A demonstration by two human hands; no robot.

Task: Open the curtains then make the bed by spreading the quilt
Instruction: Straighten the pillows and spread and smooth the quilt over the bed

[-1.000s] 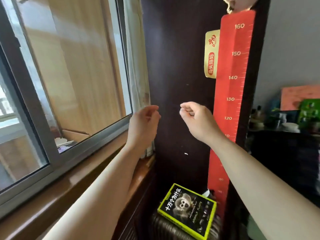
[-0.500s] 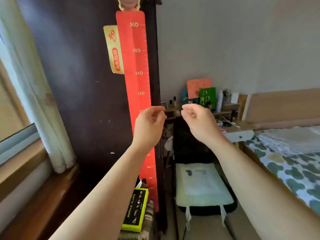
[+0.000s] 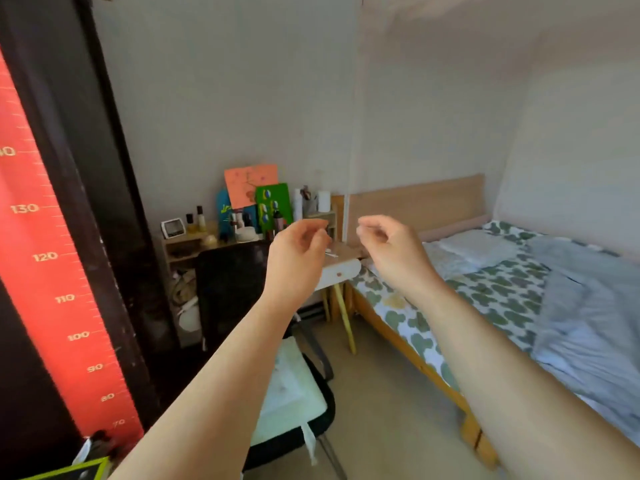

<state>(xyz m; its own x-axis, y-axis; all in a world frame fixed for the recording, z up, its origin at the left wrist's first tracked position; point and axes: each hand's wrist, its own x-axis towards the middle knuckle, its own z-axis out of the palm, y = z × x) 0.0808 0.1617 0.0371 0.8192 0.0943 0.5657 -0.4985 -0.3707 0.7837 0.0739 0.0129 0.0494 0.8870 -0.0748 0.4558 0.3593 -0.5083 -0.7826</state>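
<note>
A wooden bed stands at the right with a green-patterned sheet. A grey-blue quilt lies rumpled along its far side, and a pale pillow rests near the headboard. My left hand and my right hand are raised side by side in mid-air in front of me, fingers loosely curled, holding nothing. Both are well short of the bed. The curtains and the window are out of view.
A dark wardrobe with a red height chart fills the left. A black chair with a pale cushion stands in front of a cluttered small desk. A yellow-edged book shows at the bottom left. Bare floor lies between chair and bed.
My view has swung right, from the window and curtain past the wardrobe to the desk and bed. Both hands stayed raised and empty in front of me.
</note>
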